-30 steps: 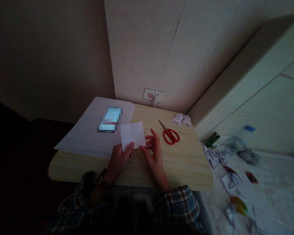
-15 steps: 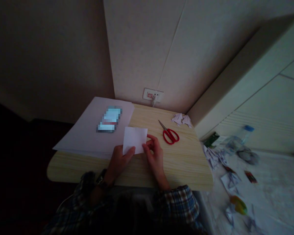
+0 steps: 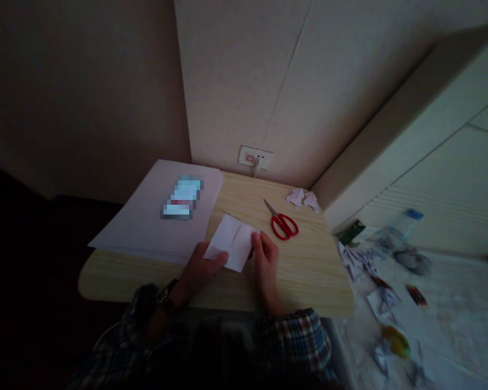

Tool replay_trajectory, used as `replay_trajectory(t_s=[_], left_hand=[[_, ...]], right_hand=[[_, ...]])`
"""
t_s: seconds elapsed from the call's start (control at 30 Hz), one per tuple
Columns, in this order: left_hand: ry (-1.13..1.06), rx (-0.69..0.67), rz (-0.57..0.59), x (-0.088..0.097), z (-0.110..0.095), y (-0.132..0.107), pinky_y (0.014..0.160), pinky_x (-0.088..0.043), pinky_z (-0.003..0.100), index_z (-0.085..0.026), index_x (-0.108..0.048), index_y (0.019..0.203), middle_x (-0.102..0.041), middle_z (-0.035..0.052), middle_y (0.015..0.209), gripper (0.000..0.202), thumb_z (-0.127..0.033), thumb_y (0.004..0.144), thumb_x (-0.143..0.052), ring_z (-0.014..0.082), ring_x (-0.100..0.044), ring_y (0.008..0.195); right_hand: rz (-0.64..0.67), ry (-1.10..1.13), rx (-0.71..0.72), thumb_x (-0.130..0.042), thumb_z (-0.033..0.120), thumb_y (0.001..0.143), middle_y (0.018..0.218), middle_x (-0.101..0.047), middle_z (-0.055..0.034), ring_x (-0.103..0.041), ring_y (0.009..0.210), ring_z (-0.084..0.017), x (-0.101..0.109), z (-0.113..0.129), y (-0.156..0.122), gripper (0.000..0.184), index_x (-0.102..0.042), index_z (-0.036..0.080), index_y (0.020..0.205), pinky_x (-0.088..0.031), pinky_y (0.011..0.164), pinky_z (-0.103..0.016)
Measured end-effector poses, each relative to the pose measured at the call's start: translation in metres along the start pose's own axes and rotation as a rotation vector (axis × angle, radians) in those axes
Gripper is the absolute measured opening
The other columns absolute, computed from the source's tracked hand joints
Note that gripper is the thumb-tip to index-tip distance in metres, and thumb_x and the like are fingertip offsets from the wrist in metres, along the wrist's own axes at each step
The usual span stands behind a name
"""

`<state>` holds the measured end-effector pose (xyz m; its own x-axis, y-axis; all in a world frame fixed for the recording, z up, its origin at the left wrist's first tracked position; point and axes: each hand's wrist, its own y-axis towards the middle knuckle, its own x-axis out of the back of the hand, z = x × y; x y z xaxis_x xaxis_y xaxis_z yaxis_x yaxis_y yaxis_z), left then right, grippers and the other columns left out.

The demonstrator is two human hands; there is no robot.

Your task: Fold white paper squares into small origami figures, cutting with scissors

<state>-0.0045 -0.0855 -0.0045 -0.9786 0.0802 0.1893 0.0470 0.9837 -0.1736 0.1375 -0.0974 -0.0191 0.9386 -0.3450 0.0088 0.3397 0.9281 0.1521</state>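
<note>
A small, roughly square piece of white paper is held tilted above the front part of the wooden table, a faint crease line showing on it. My left hand pinches its lower left edge, thumb on top. At the paper's right corner, my right hand grips it between thumb and fingers. Red-handled scissors lie closed just beyond my right hand, blades pointing to the back left.
Large white sheets cover the table's left, with a blurred-out phone on them. Two folded paper pieces sit at the back right corner. A socket holds a plug. Right of the table are several folded papers and a bottle.
The paper has turned clockwise, and its right corner now points toward my right hand. My right hand has shifted slightly right and closed on that corner. My left hand keeps its hold.
</note>
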Motion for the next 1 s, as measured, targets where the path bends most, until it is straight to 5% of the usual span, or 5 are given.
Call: replay_trajectory(t_s=[0.17, 0.53, 0.73, 1.0], left_hand=[[-0.023, -0.009, 0.112, 0.0011, -0.0017, 0.0046, 0.038, -0.030, 0.023, -0.021, -0.044, 0.041, -0.041, -0.0046, 0.035, 0.031, -0.045, 0.059, -0.054, 0.0093, -0.038, 0.035], [-0.066, -0.028, 0.126, 0.0035, -0.0019, 0.0070, 0.038, -0.026, 0.022, -0.020, -0.043, 0.042, -0.037, -0.0057, 0.037, 0.030, -0.043, 0.058, -0.053, 0.0079, -0.033, 0.038], [-0.070, -0.009, 0.161, 0.0051, -0.0010, 0.0050, 0.046, -0.041, 0.025, -0.015, -0.059, 0.058, -0.057, 0.0013, 0.051, 0.030, -0.044, 0.061, -0.058, 0.0149, -0.050, 0.049], [-0.026, -0.087, 0.202, 0.0037, 0.0022, 0.0105, 0.045, -0.038, 0.024, -0.016, -0.056, 0.053, -0.053, -0.0006, 0.047, 0.030, -0.044, 0.062, -0.056, 0.0136, -0.047, 0.047]], right_hand=[[-0.010, -0.006, 0.010, -0.050, 0.047, 0.089, 0.053, -0.037, 0.0061, -0.036, 0.050, -0.011, -0.0001, 0.0002, -0.0015, 0.042, -0.042, 0.021, 0.057, -0.027, 0.046, -0.025], [-0.016, -0.037, 0.021, -0.046, 0.044, 0.091, 0.052, -0.045, 0.0033, -0.042, 0.053, -0.013, 0.0029, 0.0071, -0.0047, 0.044, -0.046, 0.021, 0.054, -0.033, 0.050, -0.026], [0.042, 0.012, -0.051, -0.067, 0.041, 0.076, 0.057, -0.050, 0.0043, -0.044, 0.052, -0.012, 0.0002, 0.0018, -0.0020, 0.026, -0.058, 0.019, 0.067, -0.035, 0.048, -0.024], [0.016, 0.042, -0.057, -0.046, 0.052, 0.089, 0.044, -0.040, 0.0049, -0.037, 0.043, -0.010, 0.0043, -0.0018, -0.0018, 0.051, -0.044, 0.020, 0.050, -0.026, 0.042, -0.025]])
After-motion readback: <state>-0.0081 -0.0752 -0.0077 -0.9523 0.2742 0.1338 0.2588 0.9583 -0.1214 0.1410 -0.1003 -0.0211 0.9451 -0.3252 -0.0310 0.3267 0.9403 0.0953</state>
